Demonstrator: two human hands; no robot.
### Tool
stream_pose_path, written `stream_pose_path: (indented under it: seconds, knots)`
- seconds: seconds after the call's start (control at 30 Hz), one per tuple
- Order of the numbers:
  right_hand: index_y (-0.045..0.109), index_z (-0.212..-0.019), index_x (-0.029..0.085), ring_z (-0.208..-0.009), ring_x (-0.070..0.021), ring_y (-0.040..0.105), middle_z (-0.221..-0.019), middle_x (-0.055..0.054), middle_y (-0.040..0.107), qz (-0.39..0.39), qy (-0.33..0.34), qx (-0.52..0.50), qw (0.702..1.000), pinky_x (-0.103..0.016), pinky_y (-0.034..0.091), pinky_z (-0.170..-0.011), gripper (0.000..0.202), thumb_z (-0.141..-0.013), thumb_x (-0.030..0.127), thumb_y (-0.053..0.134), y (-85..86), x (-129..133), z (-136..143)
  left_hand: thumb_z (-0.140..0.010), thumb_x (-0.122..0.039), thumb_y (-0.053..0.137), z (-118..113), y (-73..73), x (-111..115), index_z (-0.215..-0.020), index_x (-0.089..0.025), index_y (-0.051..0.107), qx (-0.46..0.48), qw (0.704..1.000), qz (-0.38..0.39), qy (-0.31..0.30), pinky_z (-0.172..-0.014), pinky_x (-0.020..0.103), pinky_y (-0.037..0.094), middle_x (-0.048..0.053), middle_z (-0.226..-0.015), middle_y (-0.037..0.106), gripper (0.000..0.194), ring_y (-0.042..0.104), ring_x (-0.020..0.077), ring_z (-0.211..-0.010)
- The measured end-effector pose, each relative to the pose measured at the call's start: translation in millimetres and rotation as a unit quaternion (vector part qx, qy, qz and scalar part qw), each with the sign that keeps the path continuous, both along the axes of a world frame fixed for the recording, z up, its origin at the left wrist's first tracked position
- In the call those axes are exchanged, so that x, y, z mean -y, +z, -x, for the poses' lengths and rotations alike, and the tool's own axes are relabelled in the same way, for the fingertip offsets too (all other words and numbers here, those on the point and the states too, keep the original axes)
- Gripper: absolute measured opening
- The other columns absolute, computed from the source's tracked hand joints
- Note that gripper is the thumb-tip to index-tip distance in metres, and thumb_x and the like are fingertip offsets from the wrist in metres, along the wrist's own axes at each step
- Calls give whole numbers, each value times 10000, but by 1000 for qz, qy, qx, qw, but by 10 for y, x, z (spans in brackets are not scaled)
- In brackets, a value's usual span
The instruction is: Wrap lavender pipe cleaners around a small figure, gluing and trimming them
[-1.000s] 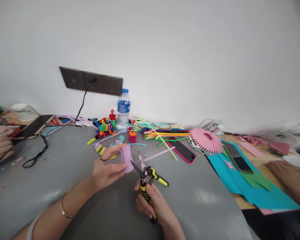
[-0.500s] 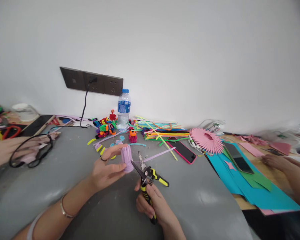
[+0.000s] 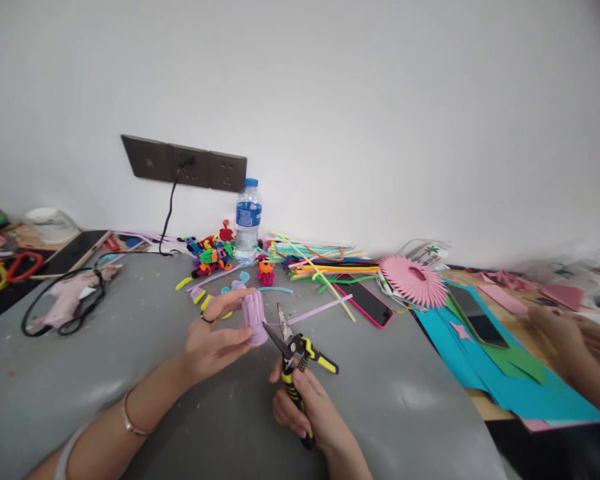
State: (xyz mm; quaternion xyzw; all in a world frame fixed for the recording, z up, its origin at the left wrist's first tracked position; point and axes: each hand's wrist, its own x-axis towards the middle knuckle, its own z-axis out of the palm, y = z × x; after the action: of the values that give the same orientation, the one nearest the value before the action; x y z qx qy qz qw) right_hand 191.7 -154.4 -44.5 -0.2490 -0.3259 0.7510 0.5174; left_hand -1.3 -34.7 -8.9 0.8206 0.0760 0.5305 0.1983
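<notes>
My left hand (image 3: 213, 340) pinches a small bundle of lilac pipe cleaners (image 3: 253, 319) between thumb and fingers. A long lilac stem (image 3: 320, 309) stretches from near the bundle toward the right. Wrapped round one black and yellow handle of the cutters (image 3: 293, 347) is my right hand (image 3: 297, 403). The blades stand apart, pointing up and left, with one tip close to the bundle's right side. The second handle sticks out to the right, outside my fingers.
Behind my hands stand a water bottle (image 3: 249, 220), colourful pipe-cleaner figures (image 3: 210, 257) and a pile of stems (image 3: 320, 257). Right lie a phone (image 3: 365, 303), a pink paper fan (image 3: 413, 283), blue sheets (image 3: 520, 373) and another person's hand (image 3: 560, 330). Left is a cabled pink object (image 3: 67, 300).
The other person's hand at the left has gone from view, uncovering the pink object and the scissors. The hand at the far right has shifted slightly. My hands have hardly moved.
</notes>
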Motion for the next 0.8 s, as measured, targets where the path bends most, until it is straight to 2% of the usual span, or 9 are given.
stream_pose_path:
  seconds: [0.8]
  knots:
    - [619, -976, 174, -301, -44, 212, -377, 143, 339, -20, 14, -32, 999, -176, 267, -431, 337, -986, 499, 531, -50, 10, -9, -869, -44, 644, 3, 26, 7, -1150, -260, 618, -3, 1000, 0, 1, -977, 457, 586, 122, -1503, 445, 355, 590, 291, -1277]
